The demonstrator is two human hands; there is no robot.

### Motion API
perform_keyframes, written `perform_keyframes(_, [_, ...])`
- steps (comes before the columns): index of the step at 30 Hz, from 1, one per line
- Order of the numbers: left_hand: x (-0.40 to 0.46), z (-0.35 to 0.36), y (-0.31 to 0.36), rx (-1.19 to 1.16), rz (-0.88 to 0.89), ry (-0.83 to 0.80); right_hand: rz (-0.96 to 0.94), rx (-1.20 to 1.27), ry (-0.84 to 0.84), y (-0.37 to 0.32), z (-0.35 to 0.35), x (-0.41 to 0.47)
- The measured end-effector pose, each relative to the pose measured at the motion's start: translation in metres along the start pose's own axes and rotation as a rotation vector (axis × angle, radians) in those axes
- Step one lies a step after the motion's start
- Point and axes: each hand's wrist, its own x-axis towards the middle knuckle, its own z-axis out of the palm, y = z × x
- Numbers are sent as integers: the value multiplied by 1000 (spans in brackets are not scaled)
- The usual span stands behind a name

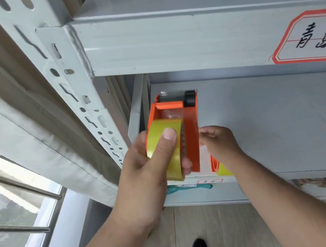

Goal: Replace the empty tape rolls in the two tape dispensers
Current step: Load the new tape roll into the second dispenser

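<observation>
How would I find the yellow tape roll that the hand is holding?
Look at the grey metal shelf, near its left front corner, where an orange tape dispenser sits. The yellow tape roll is at the dispenser's near end, gripped by the left hand. Another yellow roll peeks out under the right hand, but nobody grips that one.

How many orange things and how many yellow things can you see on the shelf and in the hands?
Orange: 2, the tape dispenser on the shelf and an orange piece under the right hand.
Yellow: 2, the tape roll gripped by the left hand and a yellow bit beside the orange piece.
Total: 4
</observation>
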Motion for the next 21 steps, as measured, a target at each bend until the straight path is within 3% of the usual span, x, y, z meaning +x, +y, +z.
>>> perform_keyframes(3, [20,1,-1,-55,20,34,-23,-53,-99,6,16,-16])
perform_keyframes(6, [32,3,-4,-96,-8,38,-137,-167,-32,7,17,-14])
perform_keyframes(10, [39,9,-9,-42,-6,40,-268,-298,-81,-1,10,6])
perform_keyframes(21, [45,11,-18,-55,-10,51,-248,-254,-142,7,6,0])
